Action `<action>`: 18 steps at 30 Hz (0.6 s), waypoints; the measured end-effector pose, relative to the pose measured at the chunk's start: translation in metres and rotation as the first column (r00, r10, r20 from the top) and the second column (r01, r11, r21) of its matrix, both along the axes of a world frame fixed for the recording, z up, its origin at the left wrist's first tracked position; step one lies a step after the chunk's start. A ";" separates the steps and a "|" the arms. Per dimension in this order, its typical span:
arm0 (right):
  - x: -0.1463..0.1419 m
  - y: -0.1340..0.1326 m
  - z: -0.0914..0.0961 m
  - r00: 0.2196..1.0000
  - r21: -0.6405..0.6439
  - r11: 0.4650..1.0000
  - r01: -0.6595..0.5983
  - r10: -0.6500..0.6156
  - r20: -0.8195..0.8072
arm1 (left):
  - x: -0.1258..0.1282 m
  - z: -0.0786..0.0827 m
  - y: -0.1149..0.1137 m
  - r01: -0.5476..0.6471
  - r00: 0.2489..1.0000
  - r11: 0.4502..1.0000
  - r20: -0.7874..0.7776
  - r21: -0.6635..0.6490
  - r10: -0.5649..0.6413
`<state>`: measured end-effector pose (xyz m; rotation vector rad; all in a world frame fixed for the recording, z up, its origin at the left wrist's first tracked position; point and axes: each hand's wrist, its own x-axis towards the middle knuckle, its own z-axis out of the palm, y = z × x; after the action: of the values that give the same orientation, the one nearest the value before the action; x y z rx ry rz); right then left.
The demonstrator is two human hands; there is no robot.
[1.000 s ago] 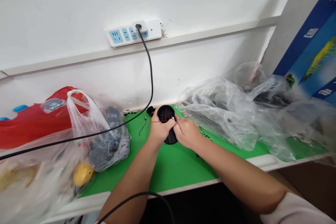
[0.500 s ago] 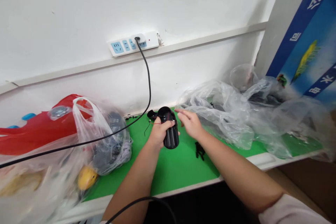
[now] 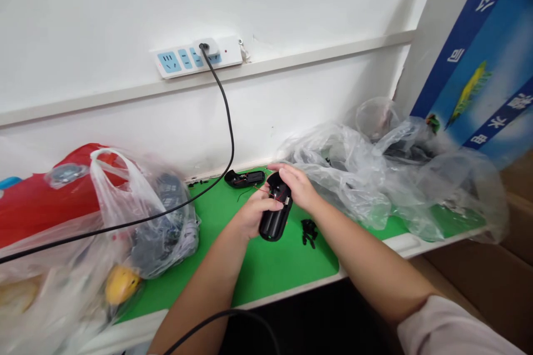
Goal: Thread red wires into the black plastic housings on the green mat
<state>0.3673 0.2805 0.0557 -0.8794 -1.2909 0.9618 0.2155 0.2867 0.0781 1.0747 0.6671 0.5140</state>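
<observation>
1. Green desk [image 3: 266, 266] below a white wall with a power strip [image 3: 195, 57]; plastic bags [image 3: 345, 183] lie right of the right hand [image 3: 296, 186].
2. Left hand [image 3: 253, 216] is curled shut around a black casing [image 3: 271, 226], which sits between both hands, just above the desk.
3. Right hand's fingers [image 3: 283, 173] lie partly open over the casing's top, beside thin red wires [image 3: 271, 191]; whether they grip, I cannot tell.
4. Black shell [image 3: 240, 179] lies beyond the left hand; small black bits [image 3: 308, 232] lie below the right hand.

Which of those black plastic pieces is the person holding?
The rounded black casing, held between the left hand and right hand. The flatter black piece lies apart, untouched, at the back of the green mat.
</observation>
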 end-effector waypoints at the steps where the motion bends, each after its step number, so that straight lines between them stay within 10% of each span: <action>1: -0.001 0.000 -0.001 0.993 0.038 0.994 0.101 -0.103 0.059 | -0.001 0.000 0.001 0.001 0.999 0.998 -0.032 0.065 0.001; 8: -0.004 0.000 -0.009 0.920 0.205 0.926 0.318 -0.353 0.169 | -0.003 -0.006 0.011 0.067 0.941 0.708 -0.280 0.703 0.189; 14: -0.005 0.002 -0.011 0.918 0.201 0.921 0.335 -0.367 0.151 | 0.004 -0.018 0.007 0.055 0.892 0.484 -0.260 0.873 0.369; 18: -0.006 0.005 -0.014 0.932 0.132 0.933 0.335 -0.349 0.099 | 0.007 -0.026 0.002 0.068 0.829 0.456 -0.305 0.887 0.470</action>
<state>0.3611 0.2857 0.0412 -1.0462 -1.2287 0.5613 0.2229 0.2889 0.0521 2.2157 1.0719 0.8450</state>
